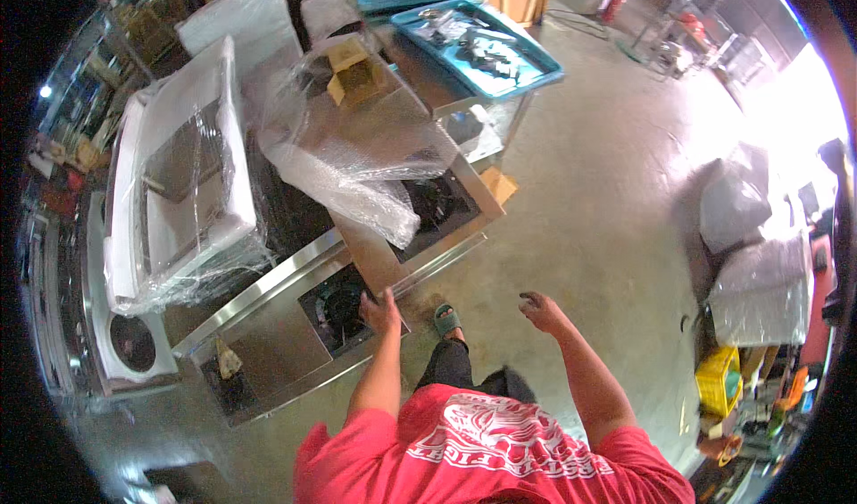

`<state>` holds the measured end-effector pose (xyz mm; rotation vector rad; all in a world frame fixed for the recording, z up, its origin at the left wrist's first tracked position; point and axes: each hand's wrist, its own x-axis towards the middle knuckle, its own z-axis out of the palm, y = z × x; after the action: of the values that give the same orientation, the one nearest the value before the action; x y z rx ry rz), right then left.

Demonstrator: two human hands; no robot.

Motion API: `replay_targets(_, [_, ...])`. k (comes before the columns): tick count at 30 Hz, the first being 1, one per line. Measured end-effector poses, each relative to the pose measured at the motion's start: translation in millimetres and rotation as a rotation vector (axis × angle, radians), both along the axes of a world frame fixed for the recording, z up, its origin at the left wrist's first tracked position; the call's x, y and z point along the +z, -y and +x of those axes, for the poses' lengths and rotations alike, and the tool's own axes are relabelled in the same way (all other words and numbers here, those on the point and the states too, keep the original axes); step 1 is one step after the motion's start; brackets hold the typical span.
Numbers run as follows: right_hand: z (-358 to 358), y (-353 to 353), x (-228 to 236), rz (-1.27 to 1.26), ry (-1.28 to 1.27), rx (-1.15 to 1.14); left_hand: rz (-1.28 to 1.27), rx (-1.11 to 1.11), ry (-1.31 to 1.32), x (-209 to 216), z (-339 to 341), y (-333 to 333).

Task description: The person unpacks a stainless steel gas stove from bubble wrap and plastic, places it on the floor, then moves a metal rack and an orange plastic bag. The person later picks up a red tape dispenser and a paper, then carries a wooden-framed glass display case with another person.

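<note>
Fingers of the left hand [382, 312]: small and blurred against the metal, so whether they stood wide, narrow or gripping could not be told.
Fingers of the right hand [542, 312]: loosely bent over the grey floor [607, 236]; whether they held anything could not be told either.
Steel unit [277, 330]: stretched from the left hand toward eight o'clock, its near dark inset [337, 310] just beside those fingers at nine o'clock, contact unclear.
Its look: long and shiny, with a dark inset toward each end (the far one bore a pale wedge-shaped piece [228, 359]).
Second steel unit [366, 249]: lay at one o'clock from the left hand, partly under crumpled clear wrap [370, 202].
Wrapped panel [178, 200]: leaned at ten o'clock, pale-edged.
Blue tray [534, 87]: well apart, between twelve and one o'clock, with metal parts [489, 53] in it.
Sandalled foot [447, 318]: showed between the hands, at nine o'clock from the right one.
Yellow crate [714, 383]: sat at four o'clock from the right hand.
</note>
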<state>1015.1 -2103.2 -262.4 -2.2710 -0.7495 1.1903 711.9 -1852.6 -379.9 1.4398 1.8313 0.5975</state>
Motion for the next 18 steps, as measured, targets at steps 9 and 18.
replay_targets(9, [112, -296, 32, 0.132, 0.074, 0.772, -0.101, 0.425, 0.228, 57, 151, -157])
replay_targets(18, [164, -606, 17, 0.317, 0.325, 1.099, -0.099, 0.488, -0.116, -137, 147, -182])
